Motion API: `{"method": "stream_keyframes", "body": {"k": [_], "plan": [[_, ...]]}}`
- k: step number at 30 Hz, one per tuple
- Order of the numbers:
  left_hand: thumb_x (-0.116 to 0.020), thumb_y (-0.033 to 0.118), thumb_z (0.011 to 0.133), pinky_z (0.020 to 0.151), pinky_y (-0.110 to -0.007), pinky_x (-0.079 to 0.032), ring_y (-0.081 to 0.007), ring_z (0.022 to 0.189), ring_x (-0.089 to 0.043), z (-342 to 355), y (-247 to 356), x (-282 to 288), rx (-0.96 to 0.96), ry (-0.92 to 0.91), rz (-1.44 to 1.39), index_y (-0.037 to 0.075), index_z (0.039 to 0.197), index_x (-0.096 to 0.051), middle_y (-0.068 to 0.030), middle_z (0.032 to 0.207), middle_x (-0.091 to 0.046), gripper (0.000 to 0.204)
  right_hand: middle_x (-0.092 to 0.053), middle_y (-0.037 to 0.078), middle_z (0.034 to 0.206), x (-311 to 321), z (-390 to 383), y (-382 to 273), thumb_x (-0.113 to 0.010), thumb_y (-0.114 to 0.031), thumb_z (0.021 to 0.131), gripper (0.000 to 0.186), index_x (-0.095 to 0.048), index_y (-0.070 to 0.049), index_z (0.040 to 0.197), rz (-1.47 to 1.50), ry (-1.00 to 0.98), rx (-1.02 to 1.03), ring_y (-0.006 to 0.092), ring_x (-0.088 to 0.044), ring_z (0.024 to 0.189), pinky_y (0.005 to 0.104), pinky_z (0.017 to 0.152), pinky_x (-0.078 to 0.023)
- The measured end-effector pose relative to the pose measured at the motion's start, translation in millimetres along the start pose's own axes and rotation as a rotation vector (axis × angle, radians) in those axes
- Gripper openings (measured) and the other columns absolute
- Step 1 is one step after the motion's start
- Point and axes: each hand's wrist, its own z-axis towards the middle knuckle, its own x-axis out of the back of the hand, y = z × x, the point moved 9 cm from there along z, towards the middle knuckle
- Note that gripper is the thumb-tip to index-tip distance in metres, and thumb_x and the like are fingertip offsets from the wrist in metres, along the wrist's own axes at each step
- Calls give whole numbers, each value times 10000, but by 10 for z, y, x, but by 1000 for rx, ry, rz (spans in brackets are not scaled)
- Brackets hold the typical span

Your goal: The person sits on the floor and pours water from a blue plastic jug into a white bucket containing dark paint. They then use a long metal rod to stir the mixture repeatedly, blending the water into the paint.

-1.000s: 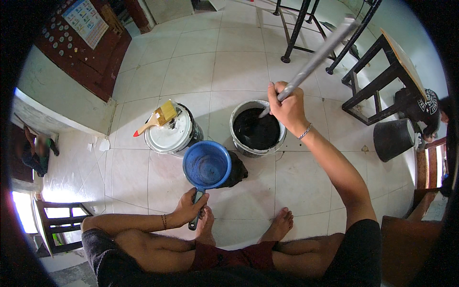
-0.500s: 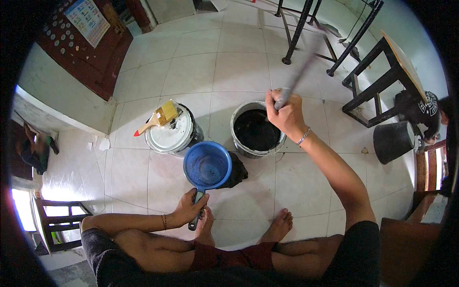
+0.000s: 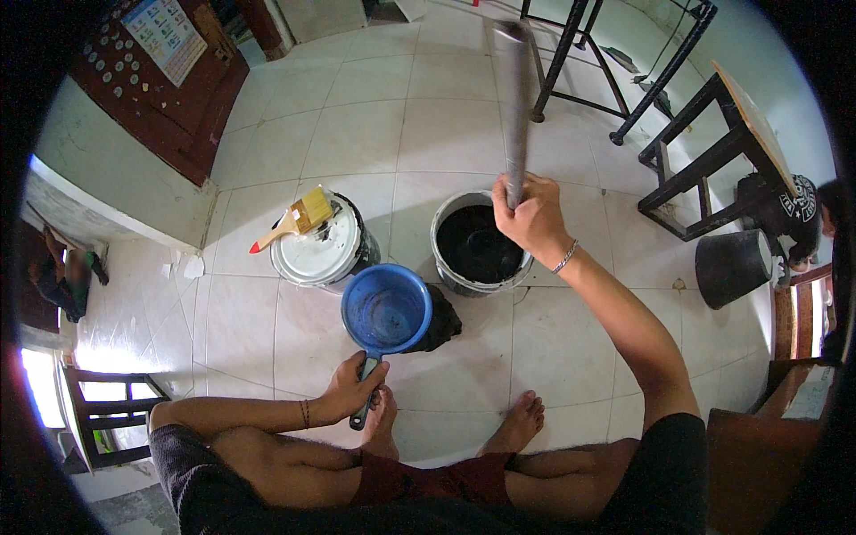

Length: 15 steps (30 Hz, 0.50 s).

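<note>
Left hand (image 3: 350,385): lower frame, left of centre — fingers curled in a firm grip, thumb laid over the top.
Left forearm (image 3: 236,415): nearly level, running in from the lower left, elbow bent.
Right hand (image 3: 532,217): just right of centre — closed like a fist, thumb side to the left.
Right forearm (image 3: 620,312): slanting up and leftward from a bent elbow at lower right.
Feet (image 3: 520,422): bare, apart, lower centre.

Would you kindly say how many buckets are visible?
3: a white-lidded bucket left of centre, an open greyish bucket of black material by the right hand, a black bucket far right; others may be hidden.
</note>
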Motion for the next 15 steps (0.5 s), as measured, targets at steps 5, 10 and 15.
{"method": "stream_keyframes", "body": {"k": [5,10,15], "plan": [[-683,331,997,621,-362,-528,-176,679,-658,-42,75,-6,28,-13,-23,-39,928,-584,-140,750,-669,389,-522,121,462,-126,-79,136,-675,-134,920,388,-502,-39,586,158,-15,-343,288,-553,389,424,455,-447],[-677,333,1002,607,-352,-532,-170,661,-660,-43,16,-29,92,-28,-78,-37,930,-579,-132,741,-666,390,-500,114,485,26,-57,158,-633,-61,952,388,-481,-39,596,246,106,-375,272,-548,402,397,443,-420],[-674,370,1000,604,-366,-527,-172,657,-657,7,27,0,-26,-1,7,-33,922,-579,-133,738,-663,421,-498,129,524,-17,22,-96,-660,-64,872,326,-476,-47,603,37,-3,-40,323,-538,465,411,474,-406]]}}
